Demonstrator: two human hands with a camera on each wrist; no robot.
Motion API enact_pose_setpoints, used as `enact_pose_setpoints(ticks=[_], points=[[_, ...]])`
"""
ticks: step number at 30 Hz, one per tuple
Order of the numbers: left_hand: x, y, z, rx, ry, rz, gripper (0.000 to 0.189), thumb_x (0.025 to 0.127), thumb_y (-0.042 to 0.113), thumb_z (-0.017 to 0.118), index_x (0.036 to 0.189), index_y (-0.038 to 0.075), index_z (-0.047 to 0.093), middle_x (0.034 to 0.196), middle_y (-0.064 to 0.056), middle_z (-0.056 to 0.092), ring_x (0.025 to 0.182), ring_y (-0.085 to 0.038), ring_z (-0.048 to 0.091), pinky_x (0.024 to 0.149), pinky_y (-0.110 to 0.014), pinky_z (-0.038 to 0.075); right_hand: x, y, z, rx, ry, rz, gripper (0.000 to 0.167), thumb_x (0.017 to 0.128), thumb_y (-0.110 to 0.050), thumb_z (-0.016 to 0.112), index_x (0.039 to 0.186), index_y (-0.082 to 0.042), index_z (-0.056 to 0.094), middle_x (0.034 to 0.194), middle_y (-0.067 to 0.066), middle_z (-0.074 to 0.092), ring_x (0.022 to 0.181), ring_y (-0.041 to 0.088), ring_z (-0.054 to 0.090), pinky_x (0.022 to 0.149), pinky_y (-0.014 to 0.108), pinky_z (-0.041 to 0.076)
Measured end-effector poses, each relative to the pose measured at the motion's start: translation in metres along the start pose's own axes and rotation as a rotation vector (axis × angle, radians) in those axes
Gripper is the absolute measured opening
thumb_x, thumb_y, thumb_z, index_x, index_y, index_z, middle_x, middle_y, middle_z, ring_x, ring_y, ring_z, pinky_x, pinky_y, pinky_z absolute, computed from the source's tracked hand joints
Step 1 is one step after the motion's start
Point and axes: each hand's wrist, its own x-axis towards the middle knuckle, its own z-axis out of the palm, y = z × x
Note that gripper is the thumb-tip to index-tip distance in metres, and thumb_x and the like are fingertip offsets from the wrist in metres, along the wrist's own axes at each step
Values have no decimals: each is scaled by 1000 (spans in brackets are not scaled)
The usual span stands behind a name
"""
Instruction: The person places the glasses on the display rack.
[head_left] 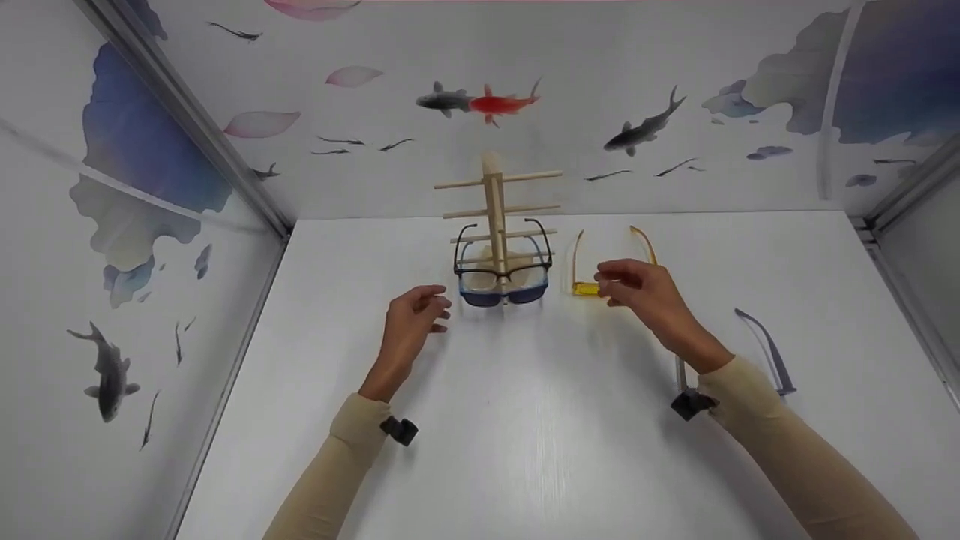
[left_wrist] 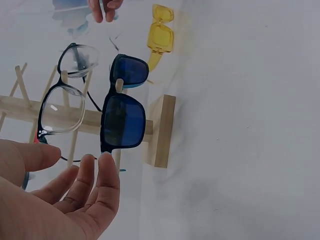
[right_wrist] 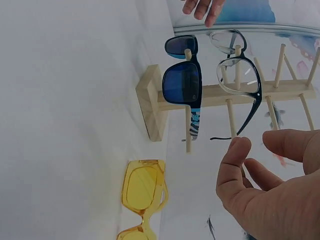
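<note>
A wooden display stand with crossbars carries two pairs of glasses on its lower bars: clear eyeglasses with a dark frame, and below them dark sunglasses with blue lenses. My left hand is just left of the stand, fingers loosely bent and holding nothing. In the left wrist view its fingertips come near the sunglasses' lower corner; whether they touch I cannot tell. To the right of the stand, my right hand hovers by the yellow sunglasses, partly covering them in the head view. Its fingers are relaxed around nothing.
Another pair of glasses with grey-purple temples lies at the right, mostly hidden under the right forearm. The white table meets a back wall painted with fish, and a side wall stands at the left.
</note>
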Motion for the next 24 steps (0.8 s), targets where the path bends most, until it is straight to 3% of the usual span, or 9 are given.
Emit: enact_pose_setpoints(ticks=[6,15,24], points=[[-9,-3,4,35,-32,5,29,109,10,64,135,0,73,111,-13,77,107,-35,74,81,-33,66,-19,9,-15,-24,20,-10,39,111,-13,66,145,5,64,137,24,68,111,21,72,92,22,62],[-17,-5,15,50,-95,-4,28,109,10,64,133,0,73,122,-26,74,103,-27,74,81,-31,66,-42,20,-38,-65,49,13,41,112,-15,65,147,6,62,137,21,67,111,20,71,92,22,62],[-29,-13,38,62,-196,14,31,109,12,66,135,-5,71,122,-28,73,104,-33,73,80,-32,66,-68,33,-60,-133,99,43,40,113,-22,63,146,2,64,140,25,66,109,12,72,92,18,61]])
